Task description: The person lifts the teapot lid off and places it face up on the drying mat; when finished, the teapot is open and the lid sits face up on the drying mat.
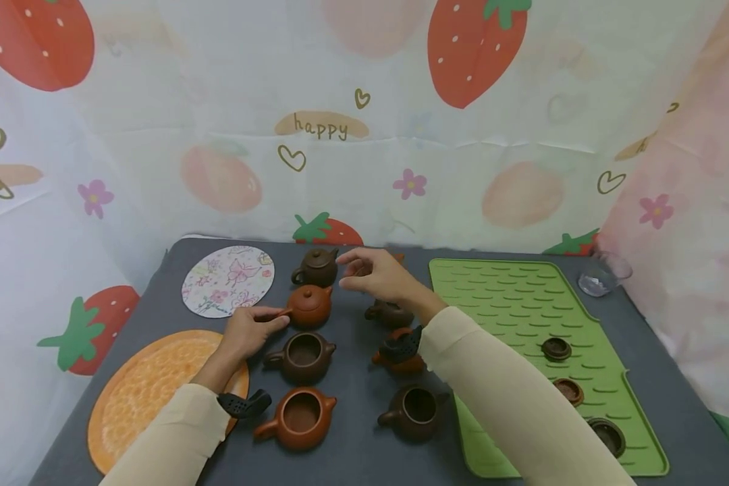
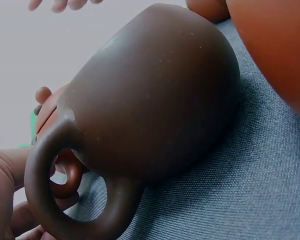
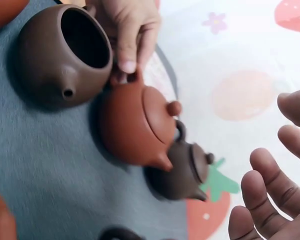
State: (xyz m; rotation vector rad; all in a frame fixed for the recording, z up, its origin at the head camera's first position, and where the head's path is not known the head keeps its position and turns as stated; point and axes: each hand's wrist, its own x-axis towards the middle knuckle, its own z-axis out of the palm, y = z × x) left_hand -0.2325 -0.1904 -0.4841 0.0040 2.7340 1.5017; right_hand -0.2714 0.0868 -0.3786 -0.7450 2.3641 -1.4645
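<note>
My left hand point(image 1: 246, 335) pinches the handle of a lidded reddish clay teapot point(image 1: 309, 309) on the left side of the cloth. In the right wrist view, thumb and fingers of that hand meet at the teapot's handle, and its round-knobbed lid point(image 3: 157, 111) sits in place. My right hand point(image 1: 381, 275) is raised to the right of the pot, holding nothing; its fingers are apart and slightly bent in the right wrist view. Behind the reddish pot stands a lidded dark brown teapot point(image 1: 318, 267). Nearer is a lidless brown teapot point(image 2: 155, 100), which hides much of the held pot in the left wrist view.
A lidless orange teapot point(image 1: 300, 420) and a dark one point(image 1: 416, 413) stand in front; more pots lie under my right arm. Several lids, including a dark lid point(image 1: 556, 348), rest on a green mat point(image 1: 492, 297). A glass cup point(image 1: 601, 275) and two round mats flank them.
</note>
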